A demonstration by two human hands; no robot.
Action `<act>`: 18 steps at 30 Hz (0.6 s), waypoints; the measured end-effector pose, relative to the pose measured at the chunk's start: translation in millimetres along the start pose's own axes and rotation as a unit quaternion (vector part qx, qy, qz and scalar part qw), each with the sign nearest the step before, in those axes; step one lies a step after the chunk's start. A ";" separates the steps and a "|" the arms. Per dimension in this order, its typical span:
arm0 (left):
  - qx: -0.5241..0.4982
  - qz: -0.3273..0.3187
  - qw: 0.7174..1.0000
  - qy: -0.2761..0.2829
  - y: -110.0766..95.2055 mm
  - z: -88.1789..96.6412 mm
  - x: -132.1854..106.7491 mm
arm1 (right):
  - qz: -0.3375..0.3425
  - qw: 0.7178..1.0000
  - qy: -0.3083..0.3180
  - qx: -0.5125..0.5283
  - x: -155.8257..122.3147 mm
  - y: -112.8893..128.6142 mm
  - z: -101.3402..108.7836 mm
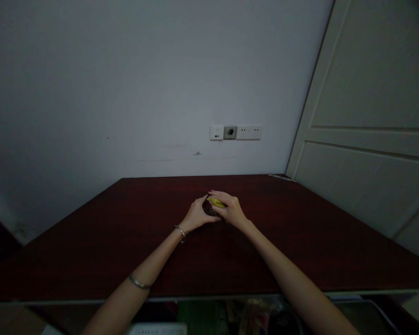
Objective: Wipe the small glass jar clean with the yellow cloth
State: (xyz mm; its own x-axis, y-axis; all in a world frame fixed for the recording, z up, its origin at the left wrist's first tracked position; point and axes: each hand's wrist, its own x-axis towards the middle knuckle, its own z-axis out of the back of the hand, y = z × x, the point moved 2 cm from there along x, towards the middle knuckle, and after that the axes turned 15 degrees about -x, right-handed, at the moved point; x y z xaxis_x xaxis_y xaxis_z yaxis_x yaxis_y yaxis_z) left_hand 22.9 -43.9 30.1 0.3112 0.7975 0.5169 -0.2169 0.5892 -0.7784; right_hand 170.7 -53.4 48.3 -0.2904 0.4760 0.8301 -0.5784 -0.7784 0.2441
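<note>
Near the middle of the dark red table (153, 204), my two hands meet around a small dark, rounded object (209, 209) with a shiny surface. My left hand (196, 215) curves round its left side, thumb toward me. From the right, my right hand (232, 208) is closed on a small bright yellow object (217, 202), which lies against or over the dark one. Fingers cover much of both objects, so their exact kinds cannot be made out. A bracelet (180, 231) circles my left wrist, and a wider band (138, 283) sits higher on that forearm.
A pale wall with a row of sockets (236, 133) rises behind the table. On the right, a light panelled door or cabinet front (366, 107) borders the tabletop. Below the front edge are a green item (202, 318), a white item (157, 329) and other dim clutter.
</note>
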 end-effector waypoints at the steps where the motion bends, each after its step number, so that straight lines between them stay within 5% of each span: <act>1: -0.010 -0.001 1.000 0.003 3.1 0.3 0.8 | 0.011 1.000 0.004 -0.006 -0.6 2.7 -0.8; 9: -0.058 0.005 0.998 -0.037 26.4 4.1 6.2 | 0.114 0.992 0.054 -0.018 -6.3 17.7 -9.3; 18: -0.082 0.011 0.996 -0.017 0.1 4.1 1.5 | -0.130 0.985 -0.044 0.107 1.8 1.3 -0.8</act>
State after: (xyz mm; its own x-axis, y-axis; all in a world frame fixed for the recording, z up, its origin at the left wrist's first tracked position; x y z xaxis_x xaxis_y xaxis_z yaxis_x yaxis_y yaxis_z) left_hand 19.5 -42.2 32.3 0.2766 0.8149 0.5093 -0.0675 0.5452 -0.8356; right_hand 168.8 -53.2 49.6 -0.0817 0.6410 0.7631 -0.4472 -0.7079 0.5468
